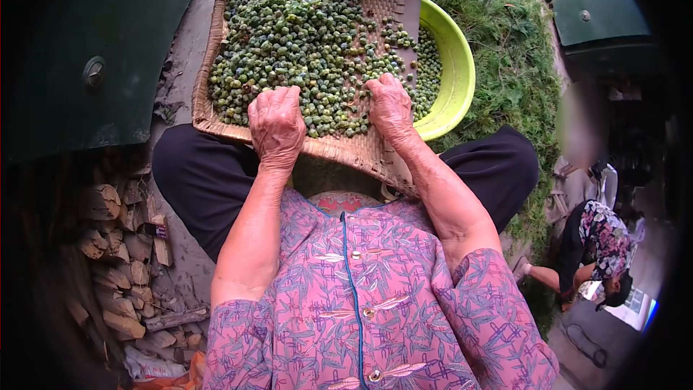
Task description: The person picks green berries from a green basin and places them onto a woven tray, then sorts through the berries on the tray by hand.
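Observation:
A woven basket tray [328, 146] holds a heap of small round green fruits [289, 36], thickest at the left and sparser toward its right side. My left hand [277, 120] is closed at the near edge of the heap, fingertips curled against the fruits. My right hand [390, 106] is closed over the sparser fruits near the tray's right side. What either hand's fingers hold, if anything, is hidden. Just right of the tray, partly beneath its edge, sits a yellow-green basin [456, 72] with more green fruits inside.
Cut green foliage [505, 50] covers the ground at the right. Split firewood [119, 274] is piled at the lower left, below a dark green panel [72, 50]. Another person [603, 242] in a floral top bends down at the far right.

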Demonstrator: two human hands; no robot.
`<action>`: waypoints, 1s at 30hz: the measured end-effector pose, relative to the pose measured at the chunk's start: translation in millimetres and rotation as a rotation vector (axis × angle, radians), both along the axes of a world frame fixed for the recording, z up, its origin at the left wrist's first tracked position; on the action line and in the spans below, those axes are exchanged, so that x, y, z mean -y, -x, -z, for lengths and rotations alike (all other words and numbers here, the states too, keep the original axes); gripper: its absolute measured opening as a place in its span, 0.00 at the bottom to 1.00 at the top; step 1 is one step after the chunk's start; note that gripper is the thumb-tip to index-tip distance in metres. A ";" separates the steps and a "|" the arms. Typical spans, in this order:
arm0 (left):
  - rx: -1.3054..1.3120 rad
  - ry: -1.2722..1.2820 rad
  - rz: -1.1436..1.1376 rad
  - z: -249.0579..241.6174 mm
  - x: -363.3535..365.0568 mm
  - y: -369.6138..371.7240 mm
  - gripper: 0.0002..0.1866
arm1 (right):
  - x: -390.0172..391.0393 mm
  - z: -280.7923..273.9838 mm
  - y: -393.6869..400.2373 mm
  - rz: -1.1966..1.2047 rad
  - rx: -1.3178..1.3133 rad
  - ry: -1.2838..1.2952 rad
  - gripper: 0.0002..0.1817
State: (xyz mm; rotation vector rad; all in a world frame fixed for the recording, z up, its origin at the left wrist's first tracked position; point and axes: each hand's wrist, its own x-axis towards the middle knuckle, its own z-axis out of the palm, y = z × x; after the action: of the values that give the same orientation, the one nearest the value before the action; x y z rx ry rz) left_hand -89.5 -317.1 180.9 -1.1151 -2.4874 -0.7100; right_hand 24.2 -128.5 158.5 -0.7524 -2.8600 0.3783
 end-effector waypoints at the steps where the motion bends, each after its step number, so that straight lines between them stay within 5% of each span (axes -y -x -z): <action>1: 0.012 0.000 0.005 0.6 0.5 0.1 0.13 | 0.8 0.3 0.1 -0.001 0.000 -0.001 0.11; 9: 0.012 -0.011 0.010 0.4 0.3 0.2 0.13 | 5.0 12.9 1.7 -0.279 -0.035 0.081 0.09; 15: 0.005 -0.004 0.008 0.4 1.0 -0.2 0.13 | -6.2 -0.2 4.4 -0.018 -0.012 -0.068 0.05; 19: 0.007 -0.003 0.007 1.5 1.1 0.2 0.13 | 16.1 -23.2 13.0 -0.134 -0.075 0.472 0.08; 21: 0.009 -0.001 0.004 0.4 0.6 0.1 0.13 | 26.6 -35.8 17.8 -0.225 0.213 0.883 0.10; 23: 0.003 -0.002 0.006 1.3 0.7 0.2 0.13 | 36.0 -16.2 13.4 -0.436 0.169 0.819 0.11; 25: 0.013 0.003 0.007 0.4 1.3 0.2 0.13 | 35.8 1.7 10.9 -0.348 0.142 0.760 0.11; 27: 0.020 0.004 0.008 -0.4 1.4 0.0 0.13 | 22.2 12.2 7.9 -0.124 0.045 0.400 0.13; 30: 0.018 0.010 0.006 -0.8 0.5 0.4 0.12 | -0.5 1.9 2.3 -0.053 -0.031 0.312 0.16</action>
State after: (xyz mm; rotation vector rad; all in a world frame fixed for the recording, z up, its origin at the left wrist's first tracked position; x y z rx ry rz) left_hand -89.9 -317.6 181.6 -1.1243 -2.5059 -0.7132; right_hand 21.9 -128.0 156.6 -0.7105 -2.8299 0.8497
